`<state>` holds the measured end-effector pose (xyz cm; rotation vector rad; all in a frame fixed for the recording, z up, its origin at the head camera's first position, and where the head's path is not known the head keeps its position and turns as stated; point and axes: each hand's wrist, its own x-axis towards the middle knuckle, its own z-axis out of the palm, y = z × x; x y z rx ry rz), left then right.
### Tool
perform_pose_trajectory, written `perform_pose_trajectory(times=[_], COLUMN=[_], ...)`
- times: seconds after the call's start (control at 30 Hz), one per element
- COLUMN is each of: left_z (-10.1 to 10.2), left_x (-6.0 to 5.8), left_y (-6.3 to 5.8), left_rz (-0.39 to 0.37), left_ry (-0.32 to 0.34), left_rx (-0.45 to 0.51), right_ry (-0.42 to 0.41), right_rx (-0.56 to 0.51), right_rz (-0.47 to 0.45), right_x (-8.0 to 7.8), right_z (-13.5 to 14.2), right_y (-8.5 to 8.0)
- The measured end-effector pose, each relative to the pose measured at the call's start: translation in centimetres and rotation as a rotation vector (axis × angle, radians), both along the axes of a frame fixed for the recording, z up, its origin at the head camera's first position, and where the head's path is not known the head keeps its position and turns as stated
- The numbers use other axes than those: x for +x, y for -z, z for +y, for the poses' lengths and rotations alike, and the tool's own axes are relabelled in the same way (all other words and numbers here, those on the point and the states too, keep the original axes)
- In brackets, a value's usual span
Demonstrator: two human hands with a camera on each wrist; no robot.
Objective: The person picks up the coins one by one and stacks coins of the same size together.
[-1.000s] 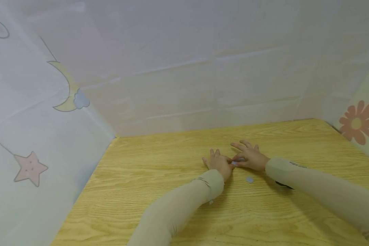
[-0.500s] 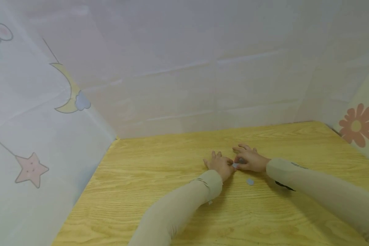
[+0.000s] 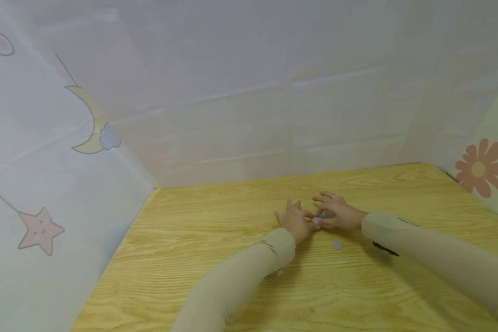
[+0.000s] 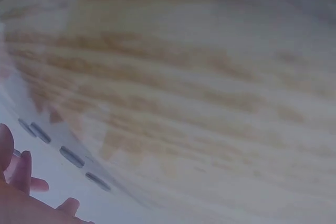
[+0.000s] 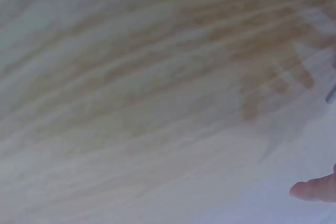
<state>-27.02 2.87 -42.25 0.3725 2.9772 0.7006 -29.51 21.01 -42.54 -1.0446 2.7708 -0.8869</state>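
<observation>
Just right of the table's middle, my left hand [image 3: 295,222] and right hand [image 3: 341,215] meet at their thumbs and forefingers. A small pale grey-blue disc [image 3: 317,221] is pinched between these fingertips. The other fingers of both hands are spread. A second similar disc [image 3: 336,245] lies on the wood in front of my right hand. Behind the right fingertips, another pale patch is partly hidden. In the left wrist view, my left hand [image 4: 23,190] fills the lower left corner, beside several grey discs [image 4: 72,156] seen nearly edge-on. Only a fingertip of my right hand [image 5: 315,188] shows clearly in the right wrist view.
A wood-grain table [image 3: 216,216] spreads beneath both arms. A pale wall sheet [image 3: 232,115] rises along its back edge, with printed sheets at either side. A tiny whitish bit [image 3: 280,273] shows beside the left sleeve.
Both hands stay at nearly the same place, with small shifts of the fingers around the disc. The loose disc in front remains on the table.
</observation>
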Motion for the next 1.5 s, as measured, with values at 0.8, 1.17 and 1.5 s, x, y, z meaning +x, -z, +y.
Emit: perform_pose_trajectory(times=[0.8,1.17,1.5], left_z=[-2.9,-4.6,-5.1], left_x=[0.5,1.2,2.0], left_y=[-1.0,-2.5,-2.6], left_rz=[-0.118,-0.228,-0.197], left_ry=[0.116,0.246,0.176], left_rx=[0.382,0.539,0.617], right_ry=[-0.027,-0.048,-0.059], right_rx=[-0.142,-0.206,-0.252], right_rz=[0.048,0.068,0.053], right_x=[1.7,2.4,3.2], right_z=[-0.9,-1.3,-2.1], right_y=[-1.7,-2.2,-2.6])
